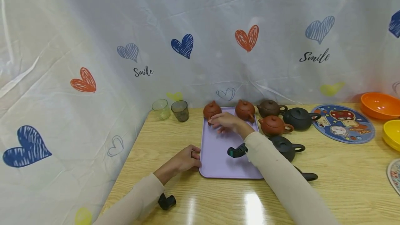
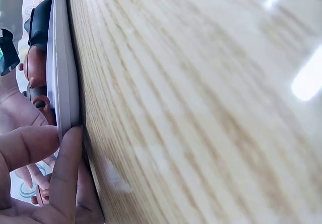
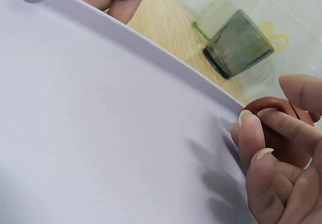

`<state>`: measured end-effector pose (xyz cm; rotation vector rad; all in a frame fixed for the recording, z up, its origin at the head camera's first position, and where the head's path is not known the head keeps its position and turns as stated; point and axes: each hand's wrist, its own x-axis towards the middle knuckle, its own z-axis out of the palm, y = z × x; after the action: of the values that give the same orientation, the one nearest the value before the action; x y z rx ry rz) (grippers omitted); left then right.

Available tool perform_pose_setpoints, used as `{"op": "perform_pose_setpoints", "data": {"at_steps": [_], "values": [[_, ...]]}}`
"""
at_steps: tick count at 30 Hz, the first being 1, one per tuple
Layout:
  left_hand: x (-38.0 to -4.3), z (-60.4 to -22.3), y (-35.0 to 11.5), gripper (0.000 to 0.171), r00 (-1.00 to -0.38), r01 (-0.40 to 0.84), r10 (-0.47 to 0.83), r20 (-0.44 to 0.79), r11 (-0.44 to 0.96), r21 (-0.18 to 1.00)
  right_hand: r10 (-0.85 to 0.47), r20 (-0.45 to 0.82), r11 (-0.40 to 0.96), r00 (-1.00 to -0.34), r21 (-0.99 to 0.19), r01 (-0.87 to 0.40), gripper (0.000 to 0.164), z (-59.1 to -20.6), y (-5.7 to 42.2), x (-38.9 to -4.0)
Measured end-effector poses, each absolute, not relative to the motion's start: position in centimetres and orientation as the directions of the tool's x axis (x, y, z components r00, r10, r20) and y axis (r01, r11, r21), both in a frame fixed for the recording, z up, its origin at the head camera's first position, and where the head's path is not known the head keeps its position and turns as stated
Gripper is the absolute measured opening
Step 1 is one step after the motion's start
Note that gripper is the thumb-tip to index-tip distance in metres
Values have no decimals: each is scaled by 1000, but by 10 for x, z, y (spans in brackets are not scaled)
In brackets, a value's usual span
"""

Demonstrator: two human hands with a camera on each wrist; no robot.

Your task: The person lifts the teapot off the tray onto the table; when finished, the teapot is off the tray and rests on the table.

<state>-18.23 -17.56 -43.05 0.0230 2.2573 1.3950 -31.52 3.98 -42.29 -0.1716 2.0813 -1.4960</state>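
Observation:
A lilac tray (image 1: 218, 164) lies on the wooden table. My left hand (image 1: 186, 159) pinches its left rim (image 2: 64, 78), thumb on the inner side and fingers outside. At the tray's far left corner stands a small reddish-brown clay teapot (image 1: 212, 108). My right hand (image 1: 228, 121) reaches over the tray to it. In the right wrist view, the fingers (image 3: 292, 128) curl at the handle of this teapot (image 3: 288, 152), with the index finger in the loop and the thumb above. Another reddish-brown teapot (image 1: 244, 109) sits at the tray's far right corner.
Right of the tray stand a dark brown teapot (image 1: 269, 107), a reddish one (image 1: 272, 125) and several black ones (image 1: 298, 118). A green glass (image 1: 161, 109) and a grey glass (image 1: 180, 111) are at back left. Farther right are a blue round mat (image 1: 335, 136), an orange bowl (image 1: 379, 105) and a yellow bowl (image 1: 393, 134).

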Motion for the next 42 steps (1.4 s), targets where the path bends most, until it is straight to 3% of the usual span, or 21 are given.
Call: {"op": "perform_pose_setpoints", "data": {"at_steps": [7, 11, 18, 27, 42], "values": [[-182, -430, -174, 53, -881, -242, 256, -397, 476, 845, -472, -394, 314, -788, -911, 268, 57, -431, 39, -316], [-181, -428, -172, 53, -883, -245, 252, -397, 473, 846, -481, -380, 291, -790, -919, 265, 51, -435, 40, -315], [-179, -427, -171, 52, -886, -247, 244, -395, 471, 847, -460, -353, 286, -815, -928, 241, 36, -436, 39, -312], [-180, -430, -173, 53, -885, -248, 248, -394, 465, 850, -275, -298, 307, -914, -928, 210, 38, -434, 41, -311], [-180, -432, -175, 52, -890, -239, 247, -383, 463, 853, -261, -292, 321, -920, -925, 202, 32, -424, 51, -316]]}}
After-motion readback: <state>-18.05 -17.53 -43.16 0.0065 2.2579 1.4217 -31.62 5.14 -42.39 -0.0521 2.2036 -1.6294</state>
